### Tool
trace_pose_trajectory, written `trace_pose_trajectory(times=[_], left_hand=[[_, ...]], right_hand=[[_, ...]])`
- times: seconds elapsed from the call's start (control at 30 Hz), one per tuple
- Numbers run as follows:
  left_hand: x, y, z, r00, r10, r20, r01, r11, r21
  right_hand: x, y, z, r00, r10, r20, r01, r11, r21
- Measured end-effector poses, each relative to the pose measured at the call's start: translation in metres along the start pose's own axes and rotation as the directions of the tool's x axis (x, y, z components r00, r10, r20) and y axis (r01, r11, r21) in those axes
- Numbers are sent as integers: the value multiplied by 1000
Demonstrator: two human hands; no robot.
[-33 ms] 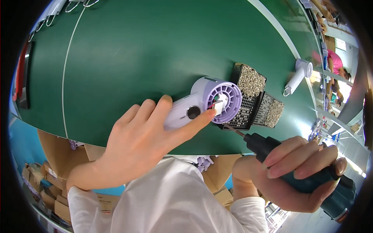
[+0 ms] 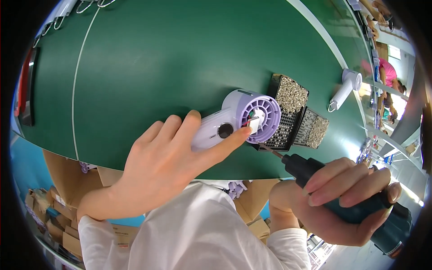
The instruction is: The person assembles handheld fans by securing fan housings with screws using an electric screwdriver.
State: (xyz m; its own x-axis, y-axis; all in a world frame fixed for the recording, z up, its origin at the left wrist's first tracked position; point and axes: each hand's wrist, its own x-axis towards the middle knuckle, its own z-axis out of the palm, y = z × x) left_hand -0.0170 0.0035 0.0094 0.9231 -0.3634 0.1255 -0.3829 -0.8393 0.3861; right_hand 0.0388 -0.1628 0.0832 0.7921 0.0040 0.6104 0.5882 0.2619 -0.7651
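My left hand [image 2: 163, 155] is wrapped over the handle of a white and lilac handheld fan [image 2: 231, 108] lying on the green table. Its index fingertip presses a small white part [image 2: 254, 126] inside the fan's open round head, where red and green wires show. In my right hand [image 2: 335, 204] is a dark teal and black electric screwdriver [image 2: 301, 168], gripped with the fingers closed round it. The screwdriver's thin bit [image 2: 271, 150] points up and left at the lower rim of the fan head; whether it touches a screw there I cannot make out.
Just beyond the fan head stand two black perforated trays holding small screws [image 2: 292, 95] [image 2: 317, 129]. Another fan [image 2: 345, 90] lies farther right. More fans with wire loops [image 2: 63, 11] line the far left, above a red and black object [image 2: 29, 90]. Cardboard boxes [image 2: 72, 180] sit below the table edge.
The fan and my left hand have shifted very slightly to the right. The screwdriver and my right hand look almost unmoved.
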Motion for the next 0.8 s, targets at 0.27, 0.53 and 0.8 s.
trace_pose_trajectory(times=[0.27, 0.53, 0.8], left_hand=[[-4, -5, 4, 997, 40, -64, -40, 999, -6], [-3, -4, 4, 995, 25, -94, -25, 1000, -1], [-4, -7, 0, 998, 44, -53, -44, 999, 8]], right_hand=[[-10, 8, 4, 986, 134, 102, -111, 973, -204], [-16, 17, 1, 971, 71, 227, -31, 984, -174], [-12, 11, -3, 951, 17, 309, 34, 986, -160]])
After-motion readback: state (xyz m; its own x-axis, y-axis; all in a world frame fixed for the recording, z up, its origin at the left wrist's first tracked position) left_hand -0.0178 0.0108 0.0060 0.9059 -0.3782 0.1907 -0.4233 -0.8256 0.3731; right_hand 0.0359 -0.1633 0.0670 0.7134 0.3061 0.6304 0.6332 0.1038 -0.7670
